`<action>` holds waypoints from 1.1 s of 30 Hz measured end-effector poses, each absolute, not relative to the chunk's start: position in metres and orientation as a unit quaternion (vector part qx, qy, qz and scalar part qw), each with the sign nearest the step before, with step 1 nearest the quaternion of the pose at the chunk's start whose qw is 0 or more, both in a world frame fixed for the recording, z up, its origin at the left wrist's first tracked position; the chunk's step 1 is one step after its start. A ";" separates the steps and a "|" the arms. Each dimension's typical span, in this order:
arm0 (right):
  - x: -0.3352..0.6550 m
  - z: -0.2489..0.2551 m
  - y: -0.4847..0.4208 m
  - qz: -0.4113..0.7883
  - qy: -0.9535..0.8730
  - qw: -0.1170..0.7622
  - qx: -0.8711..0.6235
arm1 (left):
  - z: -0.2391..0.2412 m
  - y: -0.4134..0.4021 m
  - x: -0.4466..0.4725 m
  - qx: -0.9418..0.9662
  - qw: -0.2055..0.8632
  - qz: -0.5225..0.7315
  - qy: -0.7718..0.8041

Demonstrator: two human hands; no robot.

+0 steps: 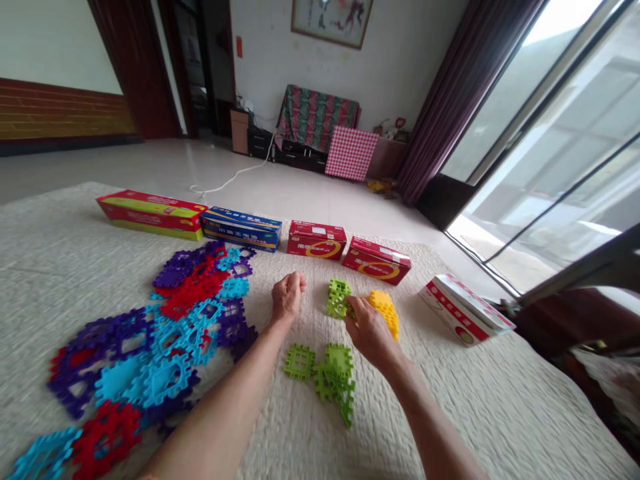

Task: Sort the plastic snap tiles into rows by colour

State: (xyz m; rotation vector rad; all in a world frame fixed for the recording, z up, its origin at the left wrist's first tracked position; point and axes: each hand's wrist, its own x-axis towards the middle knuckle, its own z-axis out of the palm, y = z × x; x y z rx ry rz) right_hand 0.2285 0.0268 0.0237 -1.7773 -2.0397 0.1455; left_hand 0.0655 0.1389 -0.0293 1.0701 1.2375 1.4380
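Observation:
My right hand (373,330) reaches to a small group of green interlocking tiles (339,288), its fingers closed on the edge of a green tile. Just beyond this hand, partly hidden by it, are the yellow interlocking tiles (383,303). My left hand (289,295) is a closed fist over the bedspread, left of the green tiles, and no piece shows in it. Nearer to me lie a square green window tile (300,362) and several more green tiles (339,360), some overlapping, one triangular.
A heap of purple, red and light blue tiles (185,330) spreads on the left. Along the far side stand a red-green box (153,215), a blue box (241,229) and two red boxes (317,241). A white-red box (466,310) is at right on the quilted cover (425,413).

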 end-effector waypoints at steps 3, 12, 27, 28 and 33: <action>0.227 0.022 0.030 0.067 -0.741 0.231 -0.627 | -0.028 0.138 0.066 0.436 0.464 0.584 0.504; 0.229 0.017 0.030 0.041 -0.728 0.225 -0.646 | -0.026 0.136 0.066 0.429 0.470 0.588 0.499; 0.229 0.008 0.034 -0.007 -0.703 0.240 -0.670 | -0.031 0.140 0.066 0.437 0.463 0.587 0.501; 0.229 0.011 0.033 -0.016 -0.697 0.244 -0.674 | -0.030 0.140 0.066 0.438 0.462 0.586 0.501; 0.227 0.032 0.022 0.038 -0.719 0.190 -0.667 | -0.028 0.139 0.066 0.436 0.463 0.584 0.505</action>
